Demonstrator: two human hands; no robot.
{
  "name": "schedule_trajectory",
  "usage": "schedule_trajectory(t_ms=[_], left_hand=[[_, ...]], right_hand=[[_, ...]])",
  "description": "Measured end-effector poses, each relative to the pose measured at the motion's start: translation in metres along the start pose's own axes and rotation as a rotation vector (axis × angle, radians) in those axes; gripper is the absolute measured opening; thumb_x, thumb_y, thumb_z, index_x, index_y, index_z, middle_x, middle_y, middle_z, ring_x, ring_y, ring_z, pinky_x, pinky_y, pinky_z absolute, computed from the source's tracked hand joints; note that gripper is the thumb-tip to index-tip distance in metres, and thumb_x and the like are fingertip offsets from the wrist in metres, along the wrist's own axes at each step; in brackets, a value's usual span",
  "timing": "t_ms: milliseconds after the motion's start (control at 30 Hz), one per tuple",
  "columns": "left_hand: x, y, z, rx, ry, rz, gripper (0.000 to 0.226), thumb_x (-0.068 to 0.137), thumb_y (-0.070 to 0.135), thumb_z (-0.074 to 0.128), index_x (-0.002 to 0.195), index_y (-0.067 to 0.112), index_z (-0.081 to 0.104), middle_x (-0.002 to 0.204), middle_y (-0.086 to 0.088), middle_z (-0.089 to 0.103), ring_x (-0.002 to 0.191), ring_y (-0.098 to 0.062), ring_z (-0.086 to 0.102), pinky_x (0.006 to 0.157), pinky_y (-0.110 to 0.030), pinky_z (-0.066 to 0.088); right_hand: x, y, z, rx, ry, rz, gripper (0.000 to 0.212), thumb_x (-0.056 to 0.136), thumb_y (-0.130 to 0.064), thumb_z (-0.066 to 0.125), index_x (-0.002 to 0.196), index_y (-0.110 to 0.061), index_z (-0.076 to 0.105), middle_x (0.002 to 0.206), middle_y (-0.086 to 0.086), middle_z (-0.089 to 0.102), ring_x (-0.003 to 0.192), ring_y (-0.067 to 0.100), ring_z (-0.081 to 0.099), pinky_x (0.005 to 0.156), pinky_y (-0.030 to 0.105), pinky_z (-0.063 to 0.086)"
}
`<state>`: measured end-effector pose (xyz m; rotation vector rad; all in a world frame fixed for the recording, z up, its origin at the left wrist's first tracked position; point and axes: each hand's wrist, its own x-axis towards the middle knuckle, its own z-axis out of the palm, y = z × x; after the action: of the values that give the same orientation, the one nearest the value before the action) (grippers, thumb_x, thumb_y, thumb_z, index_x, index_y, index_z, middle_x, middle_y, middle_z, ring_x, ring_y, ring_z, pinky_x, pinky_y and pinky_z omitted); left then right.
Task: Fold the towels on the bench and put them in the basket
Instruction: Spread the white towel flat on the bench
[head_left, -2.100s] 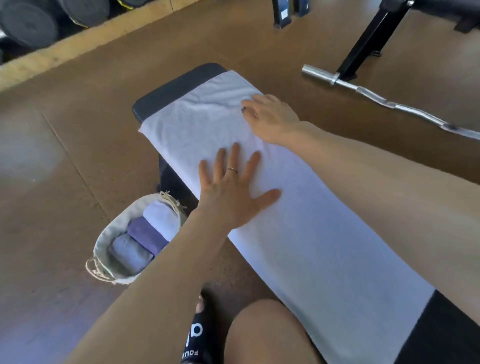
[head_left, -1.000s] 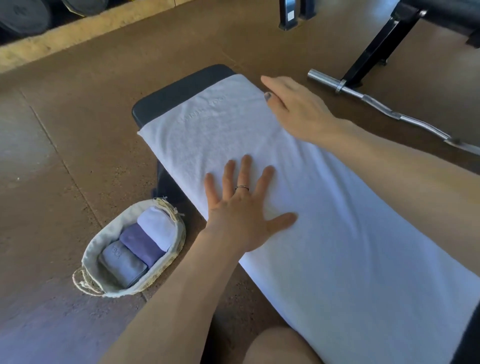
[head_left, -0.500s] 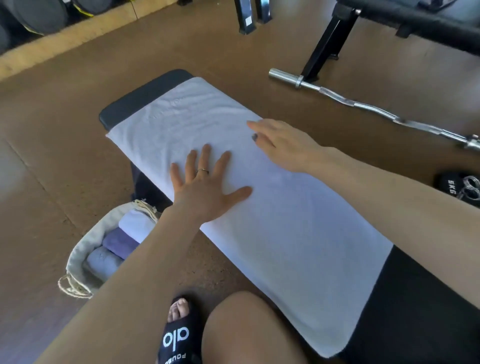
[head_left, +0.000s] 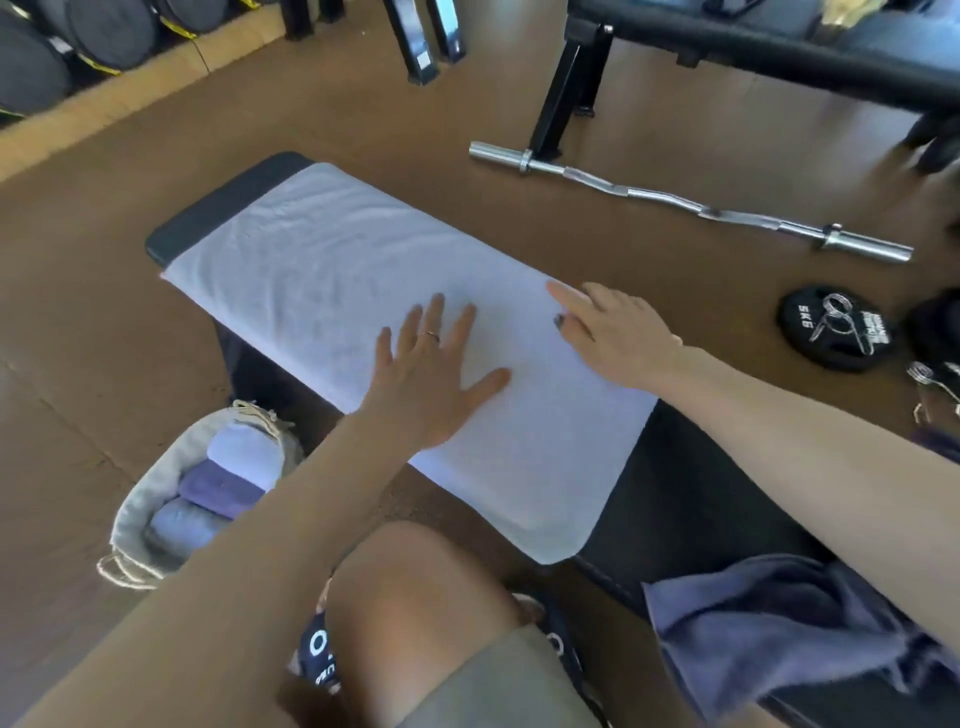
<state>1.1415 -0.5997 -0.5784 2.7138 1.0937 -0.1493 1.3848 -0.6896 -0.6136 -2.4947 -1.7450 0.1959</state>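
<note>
Both hands, left hand and right hand, press flat on the white towel.

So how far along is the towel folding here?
Done: three folded towels sit in the basket. In hand: both hands, left hand and right hand, lie flat on the white towel on the bench. Left: a crumpled blue-grey towel.

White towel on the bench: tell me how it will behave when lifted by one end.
The white towel lies flat on the bench and follows its top, so it is probably floppy and would sag. It looks thin, likely light.
</note>
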Motion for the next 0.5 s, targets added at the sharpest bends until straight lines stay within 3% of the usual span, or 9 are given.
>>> schedule_trajectory(t_ms=[67,133,300,400,500], left_hand=[[-0.025,0.033,0.014,0.007,-0.126,0.120,0.089,0.090,0.079,0.025,0.160,0.034,-0.006,0.168,-0.001,-0.017,0.154,-0.025,-0.013,0.123,-0.053,-0.001],[-0.046,0.049,0.026,0.109,-0.167,0.181,0.094,0.090,0.080,0.030,0.159,0.030,-0.010,0.166,-0.005,-0.021,0.153,-0.029,-0.017,0.122,-0.055,-0.003],[-0.083,0.063,0.027,0.173,-0.132,0.276,0.104,0.085,0.081,0.042,0.160,0.027,-0.005,0.168,-0.009,-0.011,0.154,-0.030,-0.008,0.123,-0.053,0.001],[-0.111,0.070,0.050,0.354,-0.120,0.408,0.114,0.080,0.086,0.036,0.158,0.021,-0.016,0.165,-0.018,-0.018,0.154,-0.038,-0.009,0.122,-0.059,0.000],[-0.121,0.076,0.058,0.455,-0.082,0.404,0.115,0.083,0.083,0.035,0.155,0.017,-0.026,0.162,-0.022,-0.025,0.152,-0.041,-0.013,0.121,-0.061,0.002]], right_hand=[[-0.014,0.014,-0.001,0.001,0.006,0.204,0.056,0.101,-0.049,0.014,0.150,-0.030,0.034,0.134,0.012,0.055,0.119,0.037,0.054,0.101,0.048,0.039],[-0.024,0.023,-0.010,-0.002,-0.044,0.365,0.051,0.104,-0.046,0.016,0.132,-0.019,0.050,0.124,0.015,0.060,0.111,0.037,0.056,0.096,0.047,0.040],[-0.049,0.027,-0.028,0.097,-0.078,0.407,0.044,0.105,-0.045,0.022,0.105,-0.013,0.052,0.105,0.012,0.062,0.090,0.035,0.056,0.079,0.041,0.046],[-0.060,0.026,-0.027,0.117,-0.072,0.401,0.039,0.106,-0.041,0.021,0.107,-0.013,0.049,0.104,0.013,0.062,0.089,0.035,0.057,0.080,0.042,0.047],[-0.071,0.023,-0.018,0.004,0.032,0.363,0.040,0.107,-0.037,0.023,0.122,-0.011,0.049,0.114,0.014,0.061,0.099,0.036,0.059,0.080,0.042,0.043]])
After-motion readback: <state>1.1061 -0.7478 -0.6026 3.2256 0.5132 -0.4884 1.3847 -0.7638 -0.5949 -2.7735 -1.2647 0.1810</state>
